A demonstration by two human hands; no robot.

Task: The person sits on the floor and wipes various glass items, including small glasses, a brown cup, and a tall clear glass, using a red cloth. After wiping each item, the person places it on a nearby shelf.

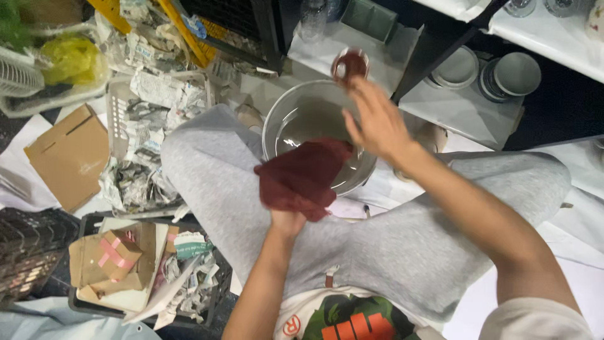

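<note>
Seated low, knees spread in grey sweatpants; the round white plastic basin half full of water [296, 113] sits on the floor between your legs, within reach of both arms.

Your left hand [287, 220] is closed around the bottom of a dark red cloth [303, 176]. The cloth stands up bunched from the fist and laps over the basin's near rim, probably so any drip falls into the water rather than onto your thigh.

Your right hand [377, 123] reaches across the far side of the basin, fingers spread and partly curled. At the fingertips is a small round clear glass dish with a dark red tint [350, 65], blurred. It seems pinched at the edge by the fingertips, but you cannot tell for sure how firm that hold is. It hangs just over the basin's far rim, so a slip would likely land it in water.

Room to move is tight. Just beyond the basin stands a black table leg [434, 50], with stacked pale ceramic bowls [497, 72] on the low shelf to its right. To your left: crumpled newspaper [151, 101], a flat brown cardboard piece [69, 157], and a black plastic crate [82, 264] of paper-wrapped parcels close against your left knee. Open space is mostly straight above the basin.
</note>
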